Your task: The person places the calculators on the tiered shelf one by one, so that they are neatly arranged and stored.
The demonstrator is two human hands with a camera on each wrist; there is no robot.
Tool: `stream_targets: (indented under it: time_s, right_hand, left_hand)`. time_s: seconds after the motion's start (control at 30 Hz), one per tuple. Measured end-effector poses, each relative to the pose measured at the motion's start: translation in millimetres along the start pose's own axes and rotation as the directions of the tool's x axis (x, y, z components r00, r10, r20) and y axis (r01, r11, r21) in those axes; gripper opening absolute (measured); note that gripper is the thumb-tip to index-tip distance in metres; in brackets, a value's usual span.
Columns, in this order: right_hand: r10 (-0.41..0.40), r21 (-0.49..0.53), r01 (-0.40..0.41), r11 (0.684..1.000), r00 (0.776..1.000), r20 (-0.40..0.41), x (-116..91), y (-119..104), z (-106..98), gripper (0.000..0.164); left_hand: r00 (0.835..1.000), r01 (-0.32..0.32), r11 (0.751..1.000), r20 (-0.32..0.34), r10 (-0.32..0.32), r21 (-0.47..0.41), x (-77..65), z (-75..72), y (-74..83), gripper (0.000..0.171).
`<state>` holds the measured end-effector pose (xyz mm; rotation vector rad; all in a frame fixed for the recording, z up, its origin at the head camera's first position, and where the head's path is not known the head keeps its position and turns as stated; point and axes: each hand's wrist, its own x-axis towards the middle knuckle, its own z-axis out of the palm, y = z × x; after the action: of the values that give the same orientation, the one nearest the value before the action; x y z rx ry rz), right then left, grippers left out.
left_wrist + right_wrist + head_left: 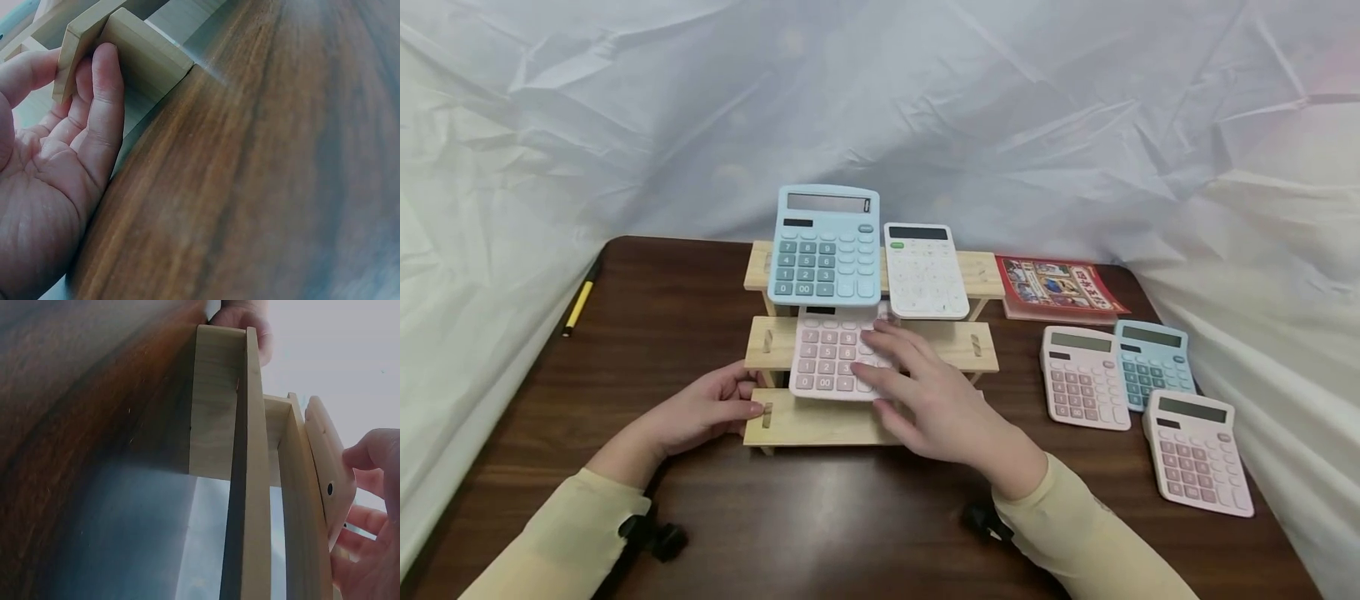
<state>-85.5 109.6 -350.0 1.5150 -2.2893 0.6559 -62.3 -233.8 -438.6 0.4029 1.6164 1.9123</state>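
A three-step wooden rack point(827, 423) stands mid-table. My left hand point(706, 408) grips the left end of its lowest step; in the left wrist view, thumb and fingers pinch the board point(81, 47). On the middle step leans a pink calculator point(825, 367), its top partly hidden behind the one above. My right hand point(951, 408) holds this calculator's right side, fingers over the keys and thumb by the lower edge. From the right wrist view, the calculator's edge point(325, 462) lies against the step. A blue calculator point(826, 242) and a white calculator point(927, 271) sit on the top step.
Two more pink calculators point(1084, 379) and a blue one point(1153, 367) lie grouped at the right of the table. Behind them is a red booklet point(1060, 286). A yellow-and-black marker point(578, 307) lies at the far left, and white sheeting point(880, 108) surrounds the table.
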Motion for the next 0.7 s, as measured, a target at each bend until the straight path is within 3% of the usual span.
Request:
stream_targets:
  time_s: [0.4,0.7]
  right_hand:
    - [-0.046,0.072,0.046,0.996,0.999,-0.005,5,7,4,0.041]
    - [-0.085,0.048,0.086,0.995,0.996,-0.01,11,2,11,0.04]
  left_hand:
    - [1.0,0.016,1.0,0.011,-0.016,0.006,2.1,-0.1,4.7,0.041]
    - [1.0,0.006,1.0,0.019,-0.006,-0.014,0.5,0.5,5.3,0.049]
